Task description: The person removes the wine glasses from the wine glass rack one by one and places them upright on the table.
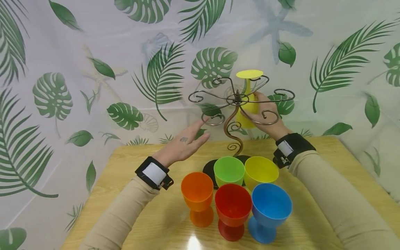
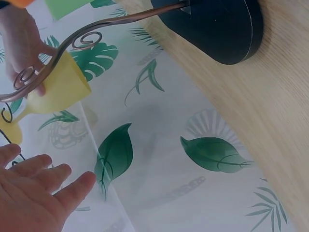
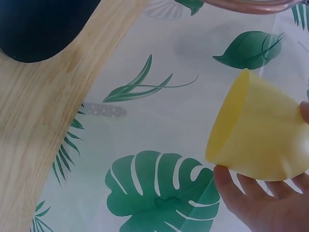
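Observation:
My right hand point(image 1: 267, 119) grips a yellow plastic goblet point(image 1: 249, 74) by its bowl. The goblet is upside down, its round foot on top, behind the metal stand point(image 1: 239, 137). Its stem is among the stand's curled wire arms; whether it rests on them I cannot tell. In the right wrist view, fingers and thumb are around the yellow bowl point(image 3: 265, 130), rim facing the table side. My left hand point(image 1: 185, 140) has its fingers extended beside the stand's left loop. The left wrist view shows that hand point(image 2: 36, 195) holding nothing; contact with the wire is unclear.
Upright goblets stand in front of the stand's black base point(image 1: 208, 170): green point(image 1: 229, 170), yellow point(image 1: 261, 170), orange point(image 1: 197, 189), red point(image 1: 233, 205) and blue point(image 1: 272, 205). A leaf-patterned cloth point(image 1: 125, 86) hangs behind the wooden table point(image 1: 150, 215).

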`<state>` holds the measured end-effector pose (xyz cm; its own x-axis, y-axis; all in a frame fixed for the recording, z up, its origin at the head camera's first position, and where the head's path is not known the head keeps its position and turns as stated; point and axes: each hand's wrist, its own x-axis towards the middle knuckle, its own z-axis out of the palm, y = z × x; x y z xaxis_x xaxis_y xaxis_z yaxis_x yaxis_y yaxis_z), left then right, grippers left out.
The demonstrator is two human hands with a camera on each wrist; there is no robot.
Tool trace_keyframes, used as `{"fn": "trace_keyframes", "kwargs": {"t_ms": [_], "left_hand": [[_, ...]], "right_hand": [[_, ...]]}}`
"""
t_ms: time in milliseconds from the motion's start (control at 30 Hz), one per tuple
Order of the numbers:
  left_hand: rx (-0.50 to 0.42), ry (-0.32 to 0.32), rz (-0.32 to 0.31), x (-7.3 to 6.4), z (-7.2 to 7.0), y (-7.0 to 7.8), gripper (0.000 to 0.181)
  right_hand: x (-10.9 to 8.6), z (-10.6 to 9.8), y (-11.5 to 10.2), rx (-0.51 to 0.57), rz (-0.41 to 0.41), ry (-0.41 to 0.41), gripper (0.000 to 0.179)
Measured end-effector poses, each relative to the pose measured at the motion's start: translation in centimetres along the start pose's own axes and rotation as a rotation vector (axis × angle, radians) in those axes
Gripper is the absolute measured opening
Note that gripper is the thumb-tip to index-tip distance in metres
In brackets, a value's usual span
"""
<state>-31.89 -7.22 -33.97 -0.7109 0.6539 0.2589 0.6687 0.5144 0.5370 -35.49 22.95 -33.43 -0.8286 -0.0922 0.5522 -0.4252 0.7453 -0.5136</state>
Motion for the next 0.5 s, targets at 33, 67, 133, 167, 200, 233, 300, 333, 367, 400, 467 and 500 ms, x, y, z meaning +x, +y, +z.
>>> {"fn": "trace_keyframes", "kwargs": {"t_ms": [33, 67, 133, 167, 200, 233, 300, 333, 367, 400, 467, 500], "left_hand": [[0.000, 0.002, 0.004, 0.0, 0.0, 0.1, 0.066], [-0.002, 0.001, 0.006, -0.1, 0.0, 0.1, 0.066], [-0.007, -0.003, 0.018, -0.2, 0.0, 0.3, 0.067], [-0.009, -0.006, 0.025, -0.2, 0.1, 0.4, 0.067], [-0.012, -0.009, 0.030, -0.3, 0.2, 0.5, 0.068], [-0.010, -0.013, 0.035, -0.3, 0.2, 0.6, 0.068], [-0.008, -0.017, 0.047, -0.4, 0.3, 0.8, 0.067], [-0.006, -0.020, 0.052, -0.5, 0.4, 0.9, 0.067], [-0.003, -0.021, 0.055, -0.5, 0.4, 1.0, 0.067], [0.004, -0.019, 0.060, -0.5, 0.4, 1.2, 0.067], [0.008, -0.012, 0.074, -0.6, 0.4, 1.5, 0.066], [0.009, -0.009, 0.079, -0.6, 0.4, 1.7, 0.065]], "right_hand": [[0.0, 0.0, 0.0, 0.004, 0.014, 0.003, 0.069], [0.1, -0.1, 0.1, 0.016, 0.030, 0.005, 0.070], [-0.1, -0.2, 0.4, 0.056, 0.065, 0.004, 0.072], [-0.2, -0.4, 0.6, 0.073, 0.071, 0.006, 0.073], [-0.3, -0.5, 0.9, 0.088, 0.075, 0.009, 0.073], [-0.5, -0.7, 1.2, 0.095, 0.064, 0.017, 0.073], [-0.8, -1.0, 1.6, 0.113, 0.035, 0.034, 0.072], [-0.8, -1.2, 1.8, 0.105, 0.024, 0.044, 0.072], [-0.9, -1.3, 2.0, 0.094, 0.016, 0.051, 0.072], [-0.9, -1.5, 2.1, 0.083, 0.017, 0.054, 0.072], [-0.9, -1.9, 2.1, 0.071, 0.046, 0.042, 0.074], [-0.9, -2.0, 2.1, 0.059, 0.062, 0.035, 0.075]]}}
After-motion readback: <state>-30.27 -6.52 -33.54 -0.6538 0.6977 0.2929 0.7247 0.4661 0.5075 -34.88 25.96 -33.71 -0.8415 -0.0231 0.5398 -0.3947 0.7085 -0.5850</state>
